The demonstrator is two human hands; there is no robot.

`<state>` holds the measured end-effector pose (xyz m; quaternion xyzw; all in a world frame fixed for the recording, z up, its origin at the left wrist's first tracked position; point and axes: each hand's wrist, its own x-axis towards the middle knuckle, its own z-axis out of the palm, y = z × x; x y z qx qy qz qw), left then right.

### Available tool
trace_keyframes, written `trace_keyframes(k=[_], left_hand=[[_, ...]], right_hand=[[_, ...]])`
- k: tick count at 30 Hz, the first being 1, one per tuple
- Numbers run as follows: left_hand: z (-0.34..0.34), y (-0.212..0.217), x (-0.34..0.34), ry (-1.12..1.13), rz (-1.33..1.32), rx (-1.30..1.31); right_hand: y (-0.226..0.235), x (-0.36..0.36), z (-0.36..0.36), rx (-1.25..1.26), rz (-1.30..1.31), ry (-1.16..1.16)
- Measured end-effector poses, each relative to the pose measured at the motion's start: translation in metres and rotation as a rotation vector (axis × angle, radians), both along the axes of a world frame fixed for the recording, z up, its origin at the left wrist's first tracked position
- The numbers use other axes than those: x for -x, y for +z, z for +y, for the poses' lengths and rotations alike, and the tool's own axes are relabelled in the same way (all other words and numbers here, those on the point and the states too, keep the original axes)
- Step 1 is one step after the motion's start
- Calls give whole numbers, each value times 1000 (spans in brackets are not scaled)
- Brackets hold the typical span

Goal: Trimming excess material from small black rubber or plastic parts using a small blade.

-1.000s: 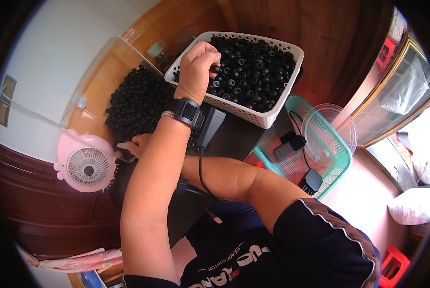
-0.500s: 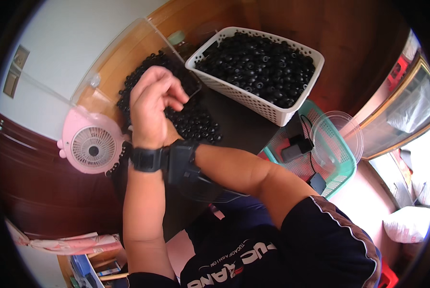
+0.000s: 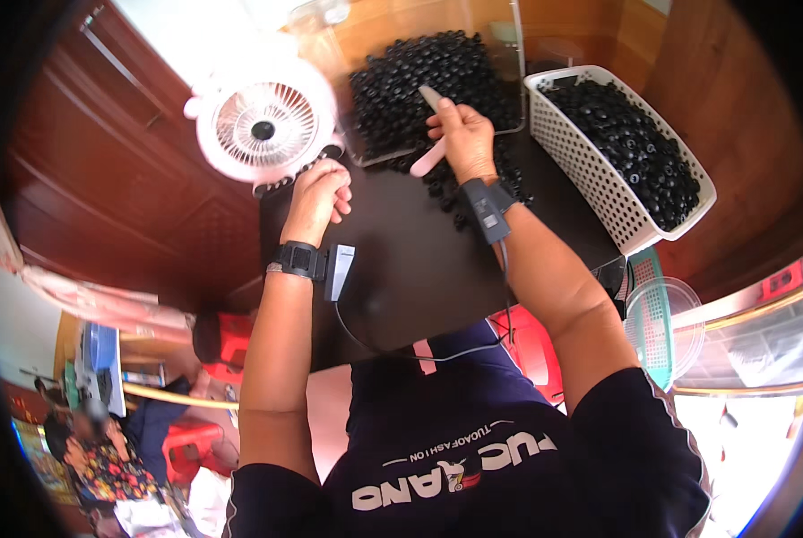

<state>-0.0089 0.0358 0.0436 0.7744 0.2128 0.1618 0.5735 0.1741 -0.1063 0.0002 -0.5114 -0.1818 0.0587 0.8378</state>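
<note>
My right hand (image 3: 467, 142) is closed around a small knife (image 3: 429, 159) with a pink handle. Its pale, tapered end points away from me toward a heap of small round black plastic pieces (image 3: 424, 76). That heap lies in a clear plastic box (image 3: 520, 54), and more pieces spill onto the dark table in front of it. To the left, my left hand (image 3: 319, 204) hovers over the table's edge below a pink fan, its fingers curled in. Whatever those fingers hold, if anything, is hidden.
A pink-and-white fan (image 3: 263, 131) stands at the back left. On the right, a white perforated basket (image 3: 590, 175) is full of black pieces. Beyond the dark table's (image 3: 410, 269) right edge are a green basket (image 3: 657, 332) and a clear round lid (image 3: 686, 327). A cable hangs between my wrists.
My forearms were crossed at the wrists and are now apart, the right hand over on the right. The knife has come into view. The whole view has turned.
</note>
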Motion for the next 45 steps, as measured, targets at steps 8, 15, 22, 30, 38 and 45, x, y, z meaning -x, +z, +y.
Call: trace_keyframes(k=[8,15,22,30,38,45], left_hand=[[1,-9,124,141,114,-120],[-11,-65,190,221,86,-253],[-20,-65,192,149,171,-174],[-47,-82,200,190,268,-809],[-62,-81,191,298,360,-991],[-67,-77,188,333,400,-966]], right_hand=[[-4,-14,-12,3,-181,-23],[1,7,-1,11,-109,61],[22,26,-18,126,-158,8],[4,37,8,158,-170,135],[8,47,11,20,-81,211],[6,53,20,-6,-79,274]])
